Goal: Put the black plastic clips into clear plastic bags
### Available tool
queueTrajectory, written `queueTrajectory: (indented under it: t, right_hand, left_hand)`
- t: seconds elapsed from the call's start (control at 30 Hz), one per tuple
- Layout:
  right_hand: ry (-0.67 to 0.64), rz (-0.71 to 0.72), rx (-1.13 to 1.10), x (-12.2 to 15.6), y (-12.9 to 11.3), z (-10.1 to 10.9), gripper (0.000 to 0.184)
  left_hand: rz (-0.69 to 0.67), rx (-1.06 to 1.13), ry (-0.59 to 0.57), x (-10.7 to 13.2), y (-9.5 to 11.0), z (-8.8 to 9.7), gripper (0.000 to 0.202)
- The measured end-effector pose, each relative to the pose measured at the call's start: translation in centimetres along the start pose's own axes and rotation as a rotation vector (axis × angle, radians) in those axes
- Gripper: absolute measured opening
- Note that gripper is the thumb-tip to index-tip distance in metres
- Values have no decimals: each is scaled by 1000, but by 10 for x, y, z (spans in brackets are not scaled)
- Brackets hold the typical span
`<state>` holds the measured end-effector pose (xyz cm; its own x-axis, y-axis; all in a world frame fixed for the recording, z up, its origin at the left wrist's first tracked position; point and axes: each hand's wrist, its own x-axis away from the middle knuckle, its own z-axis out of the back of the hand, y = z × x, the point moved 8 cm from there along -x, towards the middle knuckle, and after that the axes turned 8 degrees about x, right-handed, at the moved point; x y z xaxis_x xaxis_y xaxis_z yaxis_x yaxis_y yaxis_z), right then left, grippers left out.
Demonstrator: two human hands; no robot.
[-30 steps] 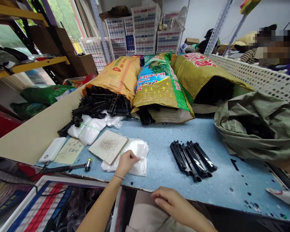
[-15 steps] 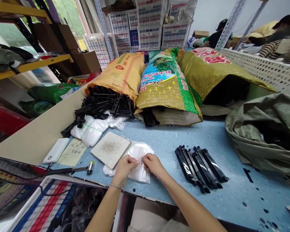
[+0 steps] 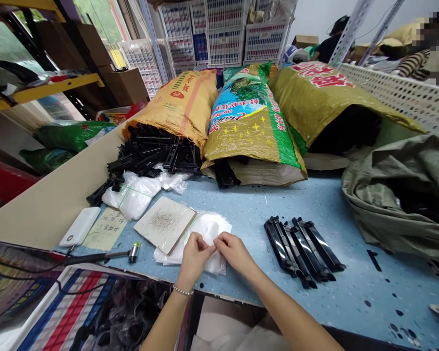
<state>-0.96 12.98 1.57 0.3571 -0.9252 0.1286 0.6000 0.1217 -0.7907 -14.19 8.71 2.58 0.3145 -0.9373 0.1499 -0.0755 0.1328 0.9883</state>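
Note:
Thin clear plastic bags (image 3: 214,226) lie in a stack near the front edge of the table. My left hand (image 3: 196,256) is closed in a pinch on the top plastic bag, and my right hand (image 3: 237,251) pinches it too, fingertips almost touching the left ones. The exact edge they grip is hidden by the fingers. A square board (image 3: 164,224) with brown specks rests partly on the stack's left side. To the right of my hands, several black plastic parts (image 3: 302,251) lie side by side in a row.
Open sacks stand behind: an orange sack (image 3: 177,105) spilling black parts (image 3: 146,151), a green-gold sack (image 3: 250,141) and an olive-gold sack (image 3: 314,107). A grey-green cloth bag (image 3: 406,185) sits right. A corded tool (image 3: 106,257), white device (image 3: 80,226) and note (image 3: 106,229) lie left.
My hands have come closer together over the plastic bags, the left one moving right until the fingertips nearly meet. The camera view has shifted slightly.

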Motion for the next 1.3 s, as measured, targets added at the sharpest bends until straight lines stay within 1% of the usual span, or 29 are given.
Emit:
queueTrajectory:
  t: [0.07, 0.13, 0.2, 0.27, 0.33, 0.37, 0.43, 0.47, 0.57, 0.6, 0.67, 0.73, 0.8, 0.83, 0.9, 0.97, 1.0, 1.03, 1.1, 1.13, 1.2, 1.27, 1.3]
  right_hand:
    - [15, -10, 38, -1, 9, 4, 25]
    - [44, -29, 84, 0, 18, 12, 23]
    - [63, -42, 134, 3, 25, 19, 20]
    - [73, -52, 178, 7, 28, 25, 19]
    - [86, -61, 208, 13, 27, 31, 19]
    - [101, -65, 220, 15, 25, 35, 19]
    - [134, -56, 228, 20, 18, 41, 20]
    - [131, -42, 215, 21, 14, 41, 21]
    - [29, 3, 139, 21, 6, 28, 26]
    - [-6, 6, 121, 19, 6, 23, 28]
    - [-14, -12, 127, 17, 11, 20, 30]
    - [7, -31, 162, 17, 18, 25, 28]
    - [-3, -25, 186, 21, 24, 37, 23]
    - [4, -17, 214, 25, 26, 47, 21]
    - [91, -38, 365, 34, 34, 75, 20]
    - [217, -122, 640, 46, 44, 105, 21]
    - [254, -160, 782, 52, 47, 115, 20]
    - [255, -175, 895, 58, 50, 118, 20]
    - [191, -116, 1013, 65, 53, 113, 23]
    - [158, -70, 1019, 68, 53, 107, 26]
    - [133, -21, 942, 73, 55, 103, 28]
    - [157, -52, 723, 77, 60, 109, 24]
    - [159, -80, 543, 79, 64, 111, 23]
  left_hand:
    - [1, 104, -19, 2, 3, 3, 33]
    - [-38, 146, -8, 4, 10, 12, 27]
    - [-118, 35, -21, 7, 21, 19, 16]
    - [-213, -171, -86, 11, 30, 16, 6]
    - [-262, -322, -148, 14, 33, 9, 12]
    - [-256, -350, -156, 15, 32, 5, 11]
    - [-199, -335, -130, 14, 25, -2, 5]
    - [-165, -311, -108, 13, 19, -5, 11]
    - [-109, -233, -81, 10, 6, -16, 25]
    - [-105, -197, -89, 9, 4, -19, 26]
    - [-112, -115, -101, 8, 3, -19, 25]
    - [-173, -113, -114, 8, 9, -13, 17]
    - [-302, -263, -146, 12, 20, -10, 6]
    - [-378, -373, -167, 15, 26, -11, 13]
    - [-503, -564, -209, 23, 33, -16, 29]
    - [-554, -650, -245, 27, 34, -24, 35]
    - [-552, -663, -266, 28, 32, -30, 35]
    - [-534, -664, -283, 28, 30, -35, 34]
    - [-470, -657, -307, 25, 24, -44, 32]
    - [-437, -651, -310, 24, 21, -48, 32]
    - [-385, -632, -307, 21, 16, -52, 34]
    - [-347, -601, -294, 19, 11, -52, 36]
    - [-328, -583, -287, 18, 9, -51, 37]
